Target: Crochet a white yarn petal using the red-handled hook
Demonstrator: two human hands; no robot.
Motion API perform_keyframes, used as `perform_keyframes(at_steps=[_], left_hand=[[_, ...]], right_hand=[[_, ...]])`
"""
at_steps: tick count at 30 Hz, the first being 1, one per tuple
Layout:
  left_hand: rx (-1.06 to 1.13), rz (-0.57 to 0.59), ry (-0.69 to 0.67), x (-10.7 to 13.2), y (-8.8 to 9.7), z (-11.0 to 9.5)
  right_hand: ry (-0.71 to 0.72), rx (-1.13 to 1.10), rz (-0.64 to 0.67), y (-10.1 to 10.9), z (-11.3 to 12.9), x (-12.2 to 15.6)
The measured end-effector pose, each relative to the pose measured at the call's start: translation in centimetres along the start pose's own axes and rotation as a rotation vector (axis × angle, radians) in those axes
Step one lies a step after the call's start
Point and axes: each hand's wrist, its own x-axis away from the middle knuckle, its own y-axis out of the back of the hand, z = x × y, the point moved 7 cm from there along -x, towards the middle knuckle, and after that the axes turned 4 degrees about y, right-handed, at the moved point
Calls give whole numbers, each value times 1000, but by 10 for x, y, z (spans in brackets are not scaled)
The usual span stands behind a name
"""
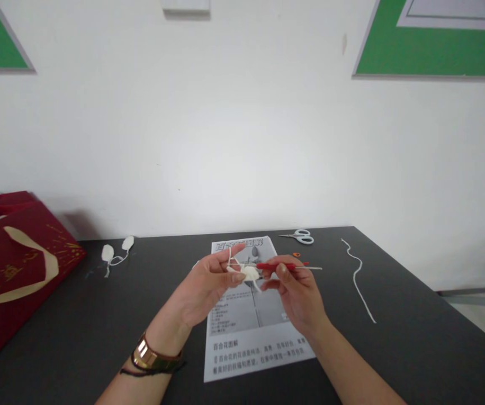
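My left hand (212,281) pinches a small cream crocheted piece (250,274) between thumb and fingers. White yarn loops over its raised index finger. In my right hand (295,287) is a red-handled crochet hook (280,266), held level, its thin tip pointing left toward the piece. A yarn tail hangs below the piece, and another strand end sticks out right of my right hand. Both hands are above a printed sheet (242,365) with Chinese text and a flower picture, partly covered by them. The exact spot where hook and yarn meet is too small to make out.
On the black table (111,332), two white crocheted petals (118,253) joined by yarn lie at the left, near a dark red gift bag (10,270). Scissors (301,236) and an orange stitch marker (296,255) lie behind my right hand. A loose yarn strand (357,275) lies farther right.
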Motion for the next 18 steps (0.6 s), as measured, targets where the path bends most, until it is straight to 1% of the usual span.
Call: perform_keyframes(at_steps=[2,4,7,12,18], left_hand=[[-60,19,32,4,-1,0],[-111,32,49,7,-4,0],[-165,35,69,11,-7,1],[-212,26,98,14,-6,1],[-276,-3,111,16,-2,1]], right_hand=[[-68,-92,13,-1,-2,-2],[-84,-123,16,-1,0,-3],[-88,-129,9,0,6,-3],[-90,-129,-2,4,12,-5],[-45,-77,49,6,19,-6]])
